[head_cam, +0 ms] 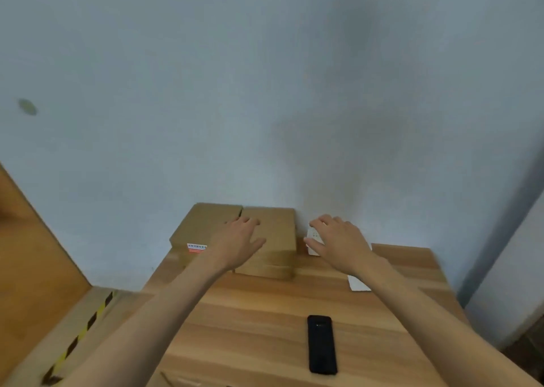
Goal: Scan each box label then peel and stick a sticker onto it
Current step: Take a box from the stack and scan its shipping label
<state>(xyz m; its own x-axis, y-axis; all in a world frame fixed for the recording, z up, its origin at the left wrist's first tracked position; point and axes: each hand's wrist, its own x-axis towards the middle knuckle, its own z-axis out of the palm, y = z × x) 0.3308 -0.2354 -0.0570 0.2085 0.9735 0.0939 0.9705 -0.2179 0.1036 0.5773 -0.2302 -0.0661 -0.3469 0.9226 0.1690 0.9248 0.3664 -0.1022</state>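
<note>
Two stacks of brown cardboard boxes stand at the far end of the wooden table, against the wall. My left hand lies flat with spread fingers on top of the right stack's top box. The left stack carries a red and white label on its front face. My right hand hovers with loosely spread fingers over a white sticker sheet beside the boxes; whether it touches the sheet is unclear. A black handheld scanner lies on the table near me.
A white paper piece lies on the table under my right forearm. A cardboard box with black and yellow tape stands at the lower left. A wooden panel is at the left, and a pale wall behind.
</note>
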